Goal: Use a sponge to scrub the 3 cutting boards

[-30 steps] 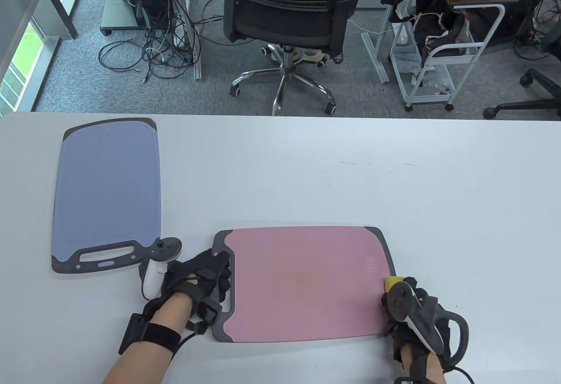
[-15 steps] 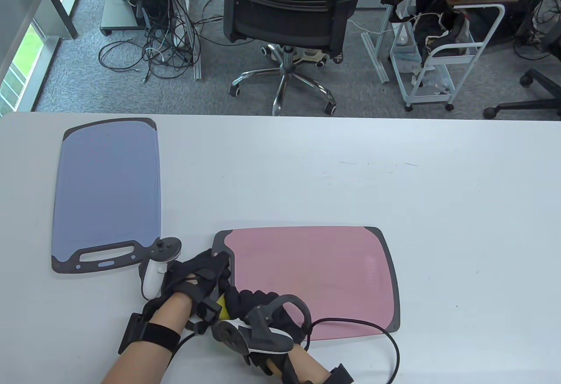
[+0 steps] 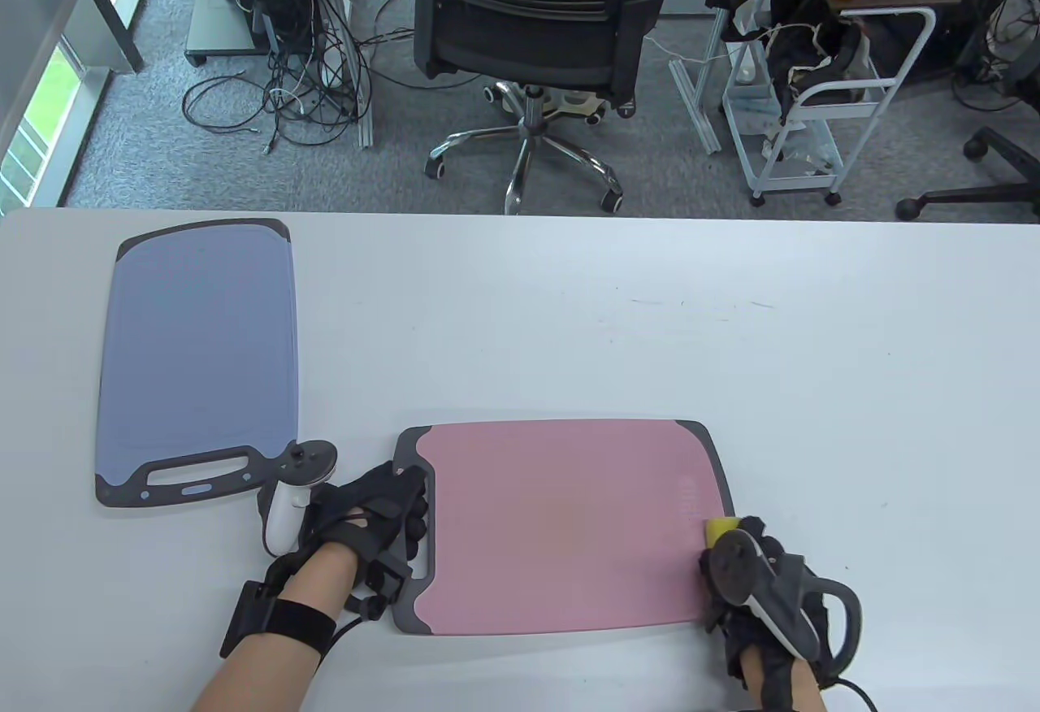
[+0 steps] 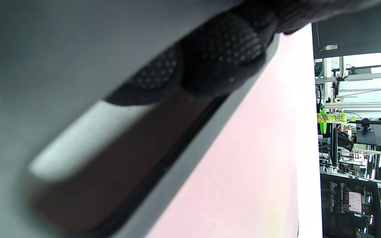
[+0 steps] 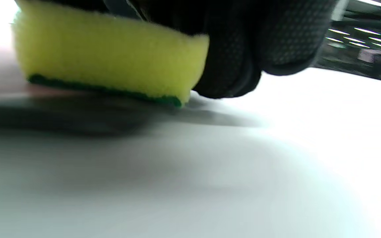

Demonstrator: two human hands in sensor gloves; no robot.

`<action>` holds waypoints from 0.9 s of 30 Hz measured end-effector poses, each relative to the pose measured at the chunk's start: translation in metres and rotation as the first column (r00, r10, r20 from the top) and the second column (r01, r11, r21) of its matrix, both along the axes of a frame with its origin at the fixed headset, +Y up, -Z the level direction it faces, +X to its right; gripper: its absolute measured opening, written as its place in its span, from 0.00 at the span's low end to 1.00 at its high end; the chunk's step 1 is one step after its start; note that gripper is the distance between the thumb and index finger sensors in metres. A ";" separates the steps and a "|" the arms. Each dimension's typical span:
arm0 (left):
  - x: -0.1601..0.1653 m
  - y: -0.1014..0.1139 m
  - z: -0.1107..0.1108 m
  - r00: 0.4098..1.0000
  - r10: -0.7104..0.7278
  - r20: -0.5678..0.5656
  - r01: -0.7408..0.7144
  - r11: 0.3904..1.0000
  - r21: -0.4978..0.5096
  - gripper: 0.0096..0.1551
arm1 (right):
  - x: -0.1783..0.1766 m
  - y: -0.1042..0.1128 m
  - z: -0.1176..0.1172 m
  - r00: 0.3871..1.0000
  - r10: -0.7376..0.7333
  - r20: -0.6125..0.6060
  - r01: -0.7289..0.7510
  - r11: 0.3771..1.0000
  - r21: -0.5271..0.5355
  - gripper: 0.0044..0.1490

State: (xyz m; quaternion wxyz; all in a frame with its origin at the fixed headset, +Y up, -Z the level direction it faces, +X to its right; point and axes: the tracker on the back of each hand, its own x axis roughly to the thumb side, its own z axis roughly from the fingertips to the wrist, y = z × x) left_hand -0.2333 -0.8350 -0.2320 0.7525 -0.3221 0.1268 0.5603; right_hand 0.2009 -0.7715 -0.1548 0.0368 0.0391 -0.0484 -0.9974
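Scrubbing at the pink board's right end

Pressing down at the right end of the pink plastic cutting board with dark grey ends (image 3: 569, 525), the right hand (image 3: 764, 582) has its grip clamped on a yellow sponge with a green scouring layer (image 3: 720, 531). From the table view only a small yellow corner of the sponge shows ahead of the glove and the tracker. The right wrist view gives what the overhead camera hides: the sponge (image 5: 107, 62) lies green side down, flat against the surface, with dotted black fingertips (image 5: 286, 36) curled over its top and side. That view is blurred low down, so the board's edge beneath the sponge is hard to make out.

The left hand (image 3: 370, 521) sits on the board's grey handle end, at the left. Overhead, its fingers drape over the handle. The left wrist view, turned on its side, shows two gloved fingertips (image 4: 223, 49) hooked into the handle slot, so this grip is closed round the handle; the pink face runs away beyond them.

The pink board lies lengthwise along the near edge of the white counter (image 3: 731, 338), matte, with a faint darker patch near its middle. A blue-grey plastic cutting board with dark grey ends (image 3: 199, 354) lies at the far left, handle end toward the person, well apart from the pink one. Only these two boards are visible.
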 end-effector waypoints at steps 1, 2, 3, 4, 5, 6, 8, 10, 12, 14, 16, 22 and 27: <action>0.000 0.000 0.000 1.000 -0.003 -0.001 0.003 1.000 0.003 0.30 | -0.031 0.001 -0.003 0.992 -0.022 -0.127 0.023 1.000 0.005 0.47; 0.000 0.000 0.000 1.000 -0.007 -0.002 0.007 1.000 0.006 0.30 | -0.061 0.003 -0.003 0.978 -0.048 -0.204 0.052 0.999 0.013 0.47; 0.000 0.000 0.000 1.000 -0.008 -0.003 0.008 1.000 0.007 0.30 | -0.090 0.005 -0.003 0.956 -0.067 -0.284 0.075 0.997 0.018 0.47; 0.000 0.000 0.000 1.000 -0.009 -0.003 0.009 1.000 0.008 0.30 | -0.125 0.006 -0.001 0.921 -0.083 -0.380 0.093 0.996 0.009 0.47; 0.000 0.000 0.000 1.000 -0.010 -0.004 0.010 1.000 0.009 0.30 | -0.151 0.007 0.002 0.895 -0.079 -0.438 0.090 0.996 0.004 0.47; 0.000 0.000 0.000 1.000 -0.012 -0.005 0.012 1.000 0.011 0.30 | -0.184 0.010 0.007 0.854 -0.051 -0.518 0.064 0.998 0.007 0.47; 0.000 0.000 0.000 1.000 -0.016 -0.010 0.016 1.000 0.014 0.30 | -0.231 0.013 0.016 0.764 -0.039 -0.644 0.057 0.998 0.007 0.47; 0.000 0.000 0.000 1.000 -0.004 -0.007 0.004 1.000 0.008 0.30 | -0.259 0.016 0.022 0.720 -0.077 -0.690 0.091 0.996 -0.016 0.47; 0.000 -0.001 0.000 1.000 0.005 -0.010 -0.005 1.000 0.000 0.30 | -0.259 0.017 0.020 0.736 -0.025 -0.676 0.038 0.999 0.004 0.47; 0.000 -0.001 0.000 1.000 0.001 -0.011 -0.001 1.000 0.004 0.30 | -0.236 0.016 0.015 0.772 -0.021 -0.636 0.040 0.999 0.016 0.46; 0.000 -0.001 0.000 1.000 -0.001 -0.011 0.001 1.000 0.006 0.30 | -0.195 0.014 0.009 0.841 0.027 -0.540 -0.021 1.000 0.017 0.46; 0.000 -0.001 0.001 1.000 -0.012 -0.009 0.013 1.000 0.013 0.30 | -0.006 -0.001 0.013 1.000 -0.007 -0.004 0.007 1.000 -0.001 0.46; 0.000 -0.001 0.001 1.000 -0.013 -0.007 0.013 1.000 0.013 0.30 | 0.024 -0.004 0.016 0.993 -0.027 0.111 0.029 1.000 -0.011 0.47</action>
